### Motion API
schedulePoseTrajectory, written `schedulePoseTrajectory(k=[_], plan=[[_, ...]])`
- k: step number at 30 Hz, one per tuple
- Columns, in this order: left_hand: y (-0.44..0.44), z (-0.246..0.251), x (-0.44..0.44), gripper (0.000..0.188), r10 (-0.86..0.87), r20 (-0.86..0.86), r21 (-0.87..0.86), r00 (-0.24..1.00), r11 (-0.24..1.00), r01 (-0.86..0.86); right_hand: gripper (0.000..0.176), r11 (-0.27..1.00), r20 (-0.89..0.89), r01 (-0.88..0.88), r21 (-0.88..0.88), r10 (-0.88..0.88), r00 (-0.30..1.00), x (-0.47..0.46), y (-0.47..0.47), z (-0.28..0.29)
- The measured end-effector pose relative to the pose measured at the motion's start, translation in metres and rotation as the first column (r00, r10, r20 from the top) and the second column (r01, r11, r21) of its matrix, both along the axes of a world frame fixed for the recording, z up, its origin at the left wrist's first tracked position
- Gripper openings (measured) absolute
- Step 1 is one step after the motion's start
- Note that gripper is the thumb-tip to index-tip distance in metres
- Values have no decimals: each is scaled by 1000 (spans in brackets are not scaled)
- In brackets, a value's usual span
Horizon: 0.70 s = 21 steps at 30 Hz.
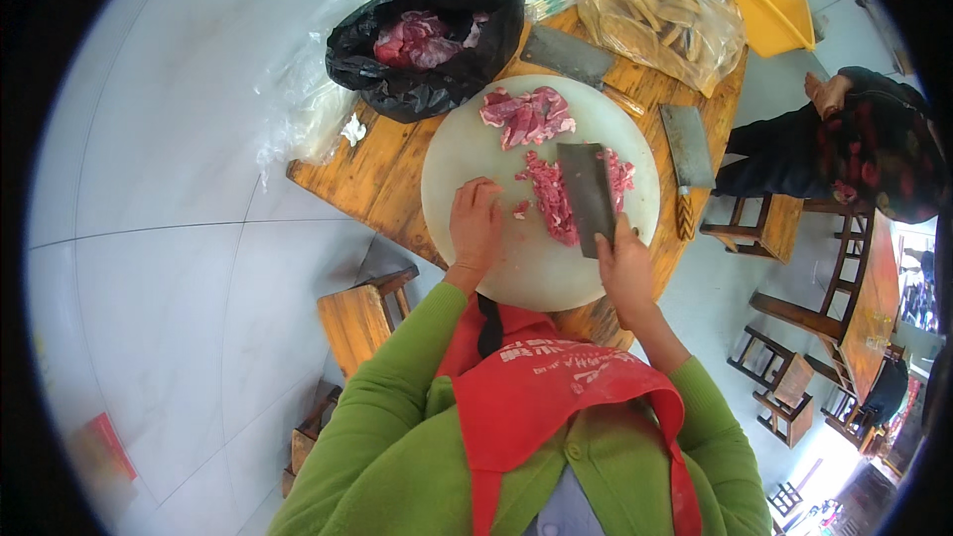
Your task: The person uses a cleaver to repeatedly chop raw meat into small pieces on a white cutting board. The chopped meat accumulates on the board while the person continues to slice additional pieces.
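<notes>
A round white cutting board lies on the wooden table. My right hand grips a cleaver, its broad dark blade over a pile of chopped red meat. Part of that pile shows on the blade's far side; the rest is hidden beneath it. My left hand rests on the board's left side, holding nothing, fingers slightly bent. Between it and the pile lies a small scrap of meat. Larger meat slices sit near the board's far edge.
A black plastic bag holds raw meat. Two more cleavers lie beyond the board and at its right. A clear bag of brown pieces stands near a yellow bin. Another person is at right; a stool stands left.
</notes>
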<state>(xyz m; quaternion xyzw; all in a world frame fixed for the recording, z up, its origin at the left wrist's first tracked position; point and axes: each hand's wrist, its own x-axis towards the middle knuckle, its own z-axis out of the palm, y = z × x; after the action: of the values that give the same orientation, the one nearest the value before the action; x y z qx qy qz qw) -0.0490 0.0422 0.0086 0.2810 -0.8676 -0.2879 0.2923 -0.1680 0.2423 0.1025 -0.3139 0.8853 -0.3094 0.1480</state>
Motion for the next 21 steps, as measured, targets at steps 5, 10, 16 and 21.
schedulePoseTrajectory(k=[5,10,16,21], plan=[[-4,9,19,13,78,-2,184,997,980,-76,24,972,45,-209,110,205,978,28,-20,-35],[-10,23,27,13,109,33,274,994,955,-113,23,947,38,-284,152,281,959,39,-41,-56],[-46,27,2,18,-77,4,151,997,986,76,33,993,11,17,117,-19,1000,-5,-28,-55],[-100,23,-63,23,-210,134,-57,969,974,219,32,973,34,133,187,-142,989,3,-30,-51]])
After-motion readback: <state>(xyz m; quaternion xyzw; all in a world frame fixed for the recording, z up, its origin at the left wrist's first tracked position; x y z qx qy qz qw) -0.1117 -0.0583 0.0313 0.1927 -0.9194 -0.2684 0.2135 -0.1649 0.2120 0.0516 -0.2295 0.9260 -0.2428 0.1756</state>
